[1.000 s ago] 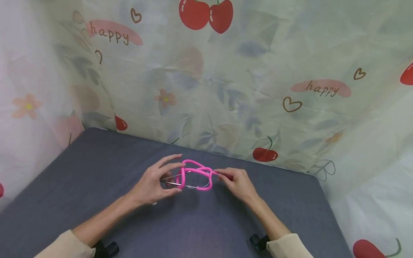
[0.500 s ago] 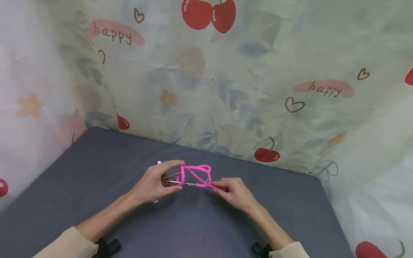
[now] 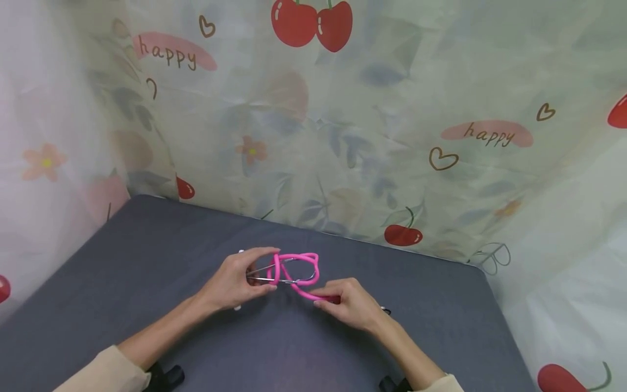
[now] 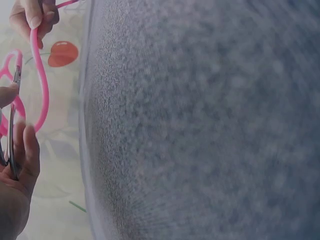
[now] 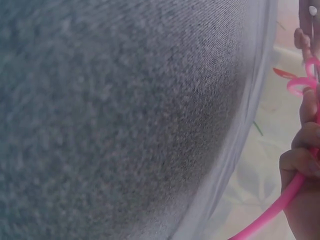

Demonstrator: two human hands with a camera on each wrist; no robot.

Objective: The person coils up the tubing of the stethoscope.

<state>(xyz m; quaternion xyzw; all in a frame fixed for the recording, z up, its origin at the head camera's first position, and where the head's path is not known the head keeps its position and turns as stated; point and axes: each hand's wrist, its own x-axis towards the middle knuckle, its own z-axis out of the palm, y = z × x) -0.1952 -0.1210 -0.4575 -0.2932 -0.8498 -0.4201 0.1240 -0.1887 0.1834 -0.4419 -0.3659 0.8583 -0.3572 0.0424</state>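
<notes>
A stethoscope with pink tubing is held above the table, its tubing looped around the metal ear tubes. My left hand holds the ear tubes and the loops between thumb and fingers. White ear tips stick out behind that hand. With thumb and fingers, my right hand pinches the tubing's free length, lower and to the right of the loops. In the left wrist view the pink tube hangs in a curve between the hands. More pink tube trails from my right hand in the right wrist view.
The dark grey table spreads beneath both hands. A printed curtain with cherries and flowers stands behind it. A small black-and-white piece shows just behind my right wrist.
My right hand has moved down toward me, drawing the free tubing from the loops' right end to below them. The left hand has sunk slightly and keeps its hold.
</notes>
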